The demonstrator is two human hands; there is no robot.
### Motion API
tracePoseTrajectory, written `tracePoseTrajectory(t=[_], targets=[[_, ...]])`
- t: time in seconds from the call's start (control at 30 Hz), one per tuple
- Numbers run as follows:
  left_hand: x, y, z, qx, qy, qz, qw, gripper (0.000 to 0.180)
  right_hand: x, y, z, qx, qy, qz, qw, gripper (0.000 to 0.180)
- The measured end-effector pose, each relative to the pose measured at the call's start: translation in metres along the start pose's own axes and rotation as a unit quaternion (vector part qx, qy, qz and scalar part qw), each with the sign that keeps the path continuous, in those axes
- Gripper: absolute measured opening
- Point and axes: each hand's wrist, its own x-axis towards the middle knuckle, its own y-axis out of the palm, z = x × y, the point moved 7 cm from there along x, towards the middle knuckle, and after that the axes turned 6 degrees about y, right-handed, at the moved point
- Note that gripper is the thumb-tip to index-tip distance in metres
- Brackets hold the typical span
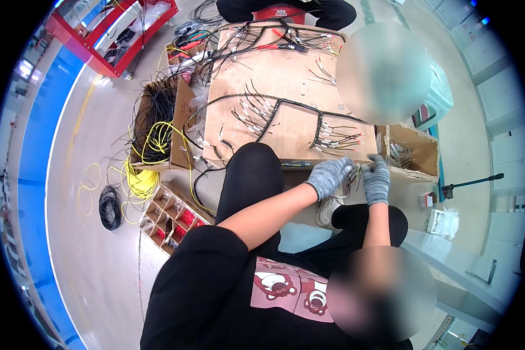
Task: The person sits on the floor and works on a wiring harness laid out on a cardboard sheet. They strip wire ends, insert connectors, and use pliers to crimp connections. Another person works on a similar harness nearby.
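Observation:
Both my hands wear grey knit gloves and work at the near right edge of a wooden board (309,70). My left hand (331,176) is closed, its fingertips pinching at a small bunch of thin wires (353,182) that hangs between the hands. Just to its right, my right hand (377,181) has its fingers curled together by the board's corner; whatever they hold is too small to make out. On the board lies a black wire harness (297,104), branching into several fans of white-tagged wire ends, one fan (339,139) close beyond my hands.
A cardboard box (426,157) of small parts adjoins the board's right side. To the left are a box of black cables (184,111), yellow cable (141,185), a black coil (109,207) and a divided parts tray (168,213). Another person's legs (234,9) show beyond the board, near a red cart (93,52).

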Motion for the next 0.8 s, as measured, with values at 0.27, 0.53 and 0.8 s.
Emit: tracePoseTrajectory(t=[0.27,0.53,0.8], targets=[[-0.096,-0.159,-0.01,-0.777,0.002,-0.204,0.596,0.026,-0.014,-0.079,-0.008,-0.004,-0.035,-0.075,0.997,0.016],[-0.16,-0.22,0.039,-0.816,0.041,-0.331,0.472,0.046,-0.011,-0.028,0.014,0.119,-0.05,0.009,0.992,0.012],[-0.157,-0.205,0.062,-0.771,0.017,-0.346,0.534,0.035,-0.04,0.009,0.155,0.145,-0.174,0.054,0.973,0.01]])
